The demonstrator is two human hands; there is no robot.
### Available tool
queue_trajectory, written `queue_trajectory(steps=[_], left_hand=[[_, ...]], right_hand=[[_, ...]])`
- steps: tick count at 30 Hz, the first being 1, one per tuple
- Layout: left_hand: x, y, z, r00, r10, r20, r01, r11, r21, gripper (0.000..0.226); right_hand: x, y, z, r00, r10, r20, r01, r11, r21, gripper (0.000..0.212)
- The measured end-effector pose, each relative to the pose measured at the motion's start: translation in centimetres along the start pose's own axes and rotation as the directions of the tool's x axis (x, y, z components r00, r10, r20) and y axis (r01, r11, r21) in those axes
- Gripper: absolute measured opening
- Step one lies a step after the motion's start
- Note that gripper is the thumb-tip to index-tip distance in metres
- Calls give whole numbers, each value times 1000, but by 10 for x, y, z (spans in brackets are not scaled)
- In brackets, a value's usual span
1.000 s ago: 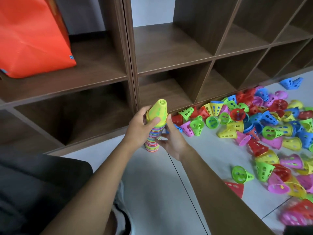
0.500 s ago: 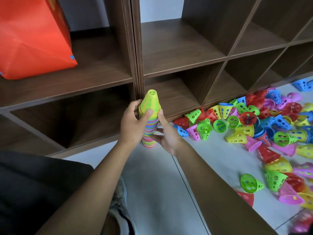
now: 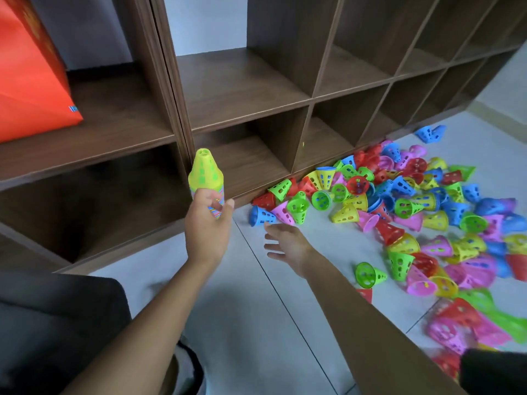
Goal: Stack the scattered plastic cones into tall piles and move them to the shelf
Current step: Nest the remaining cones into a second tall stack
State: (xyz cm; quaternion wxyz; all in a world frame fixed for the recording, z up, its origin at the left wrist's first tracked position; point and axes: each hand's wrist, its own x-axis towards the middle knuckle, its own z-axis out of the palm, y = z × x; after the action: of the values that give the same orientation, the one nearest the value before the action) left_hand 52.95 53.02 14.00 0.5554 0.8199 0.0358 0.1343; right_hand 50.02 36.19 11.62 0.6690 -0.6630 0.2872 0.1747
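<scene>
Left hand [image 3: 207, 223] is gripping a tall stack of nested perforated plastic cones [image 3: 206, 181], yellow cone on top, multicoloured rims showing below it. Fingers and thumb are curling round the lower part of the stack; the yellow tip is standing upright above the grip, tilting only slightly. The stack is being held off the pale tiled floor [image 3: 256, 323], just in front of the dark brown wooden cubby shelf [image 3: 242, 89], level with the bottom row of compartments and close to the upright divider behind the grip.

Right hand [image 3: 288, 242] is hovering to the right of the grip and a little lower, apart from the stack, fingers spread and straight, holding nothing.

Further right of both hands, a scattered heap of loose plastic cones [image 3: 413, 212] in red, blue, green, yellow and pink is lying on the floor along the shelf's base. A blue cone [image 3: 261, 216] is lying nearest the right hand's fingertips, not touching them.

Up and left of the grip, an orange bag [image 3: 31, 81] is sitting in an upper compartment.
</scene>
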Motion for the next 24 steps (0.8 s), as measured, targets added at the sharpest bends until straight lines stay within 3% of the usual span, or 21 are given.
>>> queue_trajectory(steps=[4,7,10,13,16,20,24], left_hand=[[-24,17,28,972,82,221,-93,995,40,17],[-28,32,51,892,132,433,-165,986,39,17],[-28,40,70,690,162,706,-365,920,146,13],[-28,46,79,435,101,895,-640,733,229,16],[-28,61,90,290,42,956,-717,672,188,18],[-27,77,113,137,-8,990,-774,623,113,19],[-11,87,128,32,-113,993,-846,525,87,22]], right_hand=[[-17,19,-48,998,-16,-64,14,1000,-27,26],[-26,29,-85,992,-32,-124,20,995,-101,26],[-38,33,-122,986,-57,-157,4,949,-316,24],[-58,31,-156,981,-63,-182,-39,860,-508,22],[-75,29,-184,977,-63,-203,-76,789,-610,18],[-96,34,-209,991,-54,-122,-62,623,-779,24],[-117,40,-232,995,-7,-95,-78,512,-856,27]])
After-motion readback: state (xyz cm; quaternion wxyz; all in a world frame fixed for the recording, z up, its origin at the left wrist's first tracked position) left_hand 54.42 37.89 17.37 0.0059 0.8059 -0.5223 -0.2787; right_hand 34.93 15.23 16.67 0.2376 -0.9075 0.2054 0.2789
